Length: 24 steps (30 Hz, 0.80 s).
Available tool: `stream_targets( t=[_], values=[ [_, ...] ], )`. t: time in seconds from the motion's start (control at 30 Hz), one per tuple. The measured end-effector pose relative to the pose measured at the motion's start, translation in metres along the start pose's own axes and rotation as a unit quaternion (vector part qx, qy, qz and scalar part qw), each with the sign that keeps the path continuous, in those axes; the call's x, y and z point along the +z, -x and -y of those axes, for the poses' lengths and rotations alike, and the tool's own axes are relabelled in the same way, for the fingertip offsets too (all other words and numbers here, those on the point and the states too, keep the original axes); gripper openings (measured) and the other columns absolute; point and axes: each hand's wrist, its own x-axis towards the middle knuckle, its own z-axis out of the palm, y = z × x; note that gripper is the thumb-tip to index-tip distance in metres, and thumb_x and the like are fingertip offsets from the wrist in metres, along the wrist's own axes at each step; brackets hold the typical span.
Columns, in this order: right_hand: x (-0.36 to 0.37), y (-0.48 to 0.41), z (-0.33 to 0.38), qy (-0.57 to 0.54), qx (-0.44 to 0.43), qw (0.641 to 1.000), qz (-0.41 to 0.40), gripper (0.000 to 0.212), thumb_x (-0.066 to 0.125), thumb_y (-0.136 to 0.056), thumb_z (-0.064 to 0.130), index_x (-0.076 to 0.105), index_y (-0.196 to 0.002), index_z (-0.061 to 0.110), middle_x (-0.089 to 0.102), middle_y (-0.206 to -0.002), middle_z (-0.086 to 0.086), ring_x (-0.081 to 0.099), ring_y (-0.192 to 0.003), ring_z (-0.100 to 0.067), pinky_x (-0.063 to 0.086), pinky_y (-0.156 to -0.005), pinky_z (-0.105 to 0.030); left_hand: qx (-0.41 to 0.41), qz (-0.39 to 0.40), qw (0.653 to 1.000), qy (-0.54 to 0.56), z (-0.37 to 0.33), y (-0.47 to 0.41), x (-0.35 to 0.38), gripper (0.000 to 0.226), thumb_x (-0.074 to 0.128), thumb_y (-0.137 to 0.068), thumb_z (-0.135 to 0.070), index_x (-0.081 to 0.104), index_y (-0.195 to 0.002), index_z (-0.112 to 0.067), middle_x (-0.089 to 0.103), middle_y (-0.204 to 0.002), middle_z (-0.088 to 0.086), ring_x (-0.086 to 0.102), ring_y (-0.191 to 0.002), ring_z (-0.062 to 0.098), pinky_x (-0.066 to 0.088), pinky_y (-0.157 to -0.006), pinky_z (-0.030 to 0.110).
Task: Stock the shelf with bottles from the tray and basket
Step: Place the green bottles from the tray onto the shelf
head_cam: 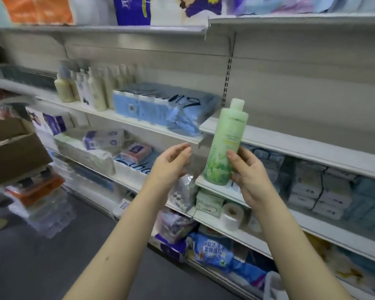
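Observation:
My right hand (pixel 248 172) grips the lower part of a tall green bottle (pixel 226 140) with a pale green cap, held upright and tilted slightly, in front of the bare white shelf (pixel 290 141) at the right. My left hand (pixel 172 163) hovers just left of the bottle, fingers loosely curled, holding nothing. On the left section of the same shelf level stands a row of cream-coloured bottles (pixel 82 89). No tray or basket is in view.
A blue wrapped pack of tissue rolls (pixel 160 105) lies beside the cream bottles. Lower shelves hold tissue packs, toilet rolls (pixel 231 215) and bagged goods. Cardboard boxes (pixel 11 148) and wrapped packs stand on the dark floor at the left.

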Motion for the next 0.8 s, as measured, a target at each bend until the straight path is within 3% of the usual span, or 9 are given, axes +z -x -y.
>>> stream_targets(
  t=[0.1, 0.2, 0.37, 0.53, 0.63, 0.7, 0.8],
  values=[
    [-0.003, -0.045, 0.012, 0.017, -0.030, 0.999, -0.024, 0.032, 0.063, -0.085, 0.020, 0.061, -0.117, 0.018, 0.073, -0.102, 0.008, 0.069, -0.097, -0.012, 0.056, -0.079, -0.028, 0.012, 0.027, 1.000, -0.002, -0.006, -0.056, 0.012, 0.012, 0.061, -0.093, -0.031, 0.064, -0.104, -0.036, 0.069, -0.112, -0.008, 0.063, -0.106, 0.015, 0.052, -0.088, 0.031],
    [-0.014, -0.097, 0.017, 0.046, -0.056, 0.997, -0.041, 0.026, 0.060, -0.092, 0.015, 0.061, -0.116, 0.023, 0.072, -0.105, 0.010, 0.068, -0.101, -0.010, 0.055, -0.083, -0.026, 0.033, 0.059, 0.997, -0.020, -0.009, -0.112, 0.027, 0.015, 0.061, -0.093, -0.034, 0.066, -0.106, -0.039, 0.068, -0.114, -0.011, 0.062, -0.111, 0.012, 0.051, -0.095, 0.033],
    [-0.037, -0.189, 0.015, 0.083, -0.077, 0.992, -0.057, 0.024, 0.056, -0.094, 0.011, 0.059, -0.114, 0.023, 0.069, -0.106, 0.007, 0.068, -0.095, -0.006, 0.056, -0.082, -0.025, 0.055, 0.093, 0.993, -0.039, -0.004, -0.201, 0.052, 0.028, 0.061, -0.092, -0.040, 0.064, -0.120, -0.037, 0.065, -0.121, -0.016, 0.057, -0.117, 0.003, 0.045, -0.103, 0.032],
    [-0.056, -0.261, 0.005, 0.119, -0.080, 0.987, -0.077, 0.033, 0.059, -0.093, 0.010, 0.052, -0.125, 0.015, 0.064, -0.118, -0.004, 0.065, -0.104, -0.018, 0.056, -0.085, -0.031, 0.050, 0.090, 0.994, -0.023, 0.008, -0.269, 0.071, 0.023, 0.062, -0.093, -0.033, 0.064, -0.115, -0.036, 0.064, -0.120, -0.017, 0.057, -0.115, -0.001, 0.043, -0.104, 0.025],
    [-0.066, -0.292, -0.002, 0.179, -0.083, 0.976, -0.088, 0.035, 0.060, -0.093, 0.009, 0.048, -0.125, 0.013, 0.063, -0.119, -0.006, 0.065, -0.102, -0.016, 0.055, -0.085, -0.030, 0.037, 0.087, 0.995, -0.015, 0.013, -0.301, 0.084, 0.027, 0.060, -0.095, -0.027, 0.062, -0.122, -0.028, 0.063, -0.113, -0.020, 0.056, -0.105, -0.009, 0.043, -0.095, 0.012],
    [-0.071, -0.306, -0.007, 0.230, -0.084, 0.964, -0.103, 0.035, 0.060, -0.093, 0.008, 0.044, -0.122, 0.019, 0.060, -0.119, -0.003, 0.061, -0.098, -0.005, 0.053, -0.087, -0.031, 0.028, 0.096, 0.995, -0.020, 0.017, -0.317, 0.095, 0.027, 0.059, -0.096, -0.023, 0.061, -0.122, -0.022, 0.061, -0.109, -0.018, 0.057, -0.105, -0.001, 0.040, -0.078, -0.001],
    [-0.075, -0.317, -0.017, 0.251, -0.084, 0.956, -0.128, 0.035, 0.060, -0.094, 0.014, 0.043, -0.121, 0.026, 0.058, -0.114, 0.009, 0.059, -0.092, 0.004, 0.053, -0.078, -0.021, -0.002, 0.112, 0.993, -0.023, 0.026, -0.333, 0.106, 0.029, 0.058, -0.096, -0.022, 0.059, -0.124, -0.025, 0.060, -0.114, -0.015, 0.052, -0.107, 0.002, 0.038, -0.070, -0.003]
  ],
)
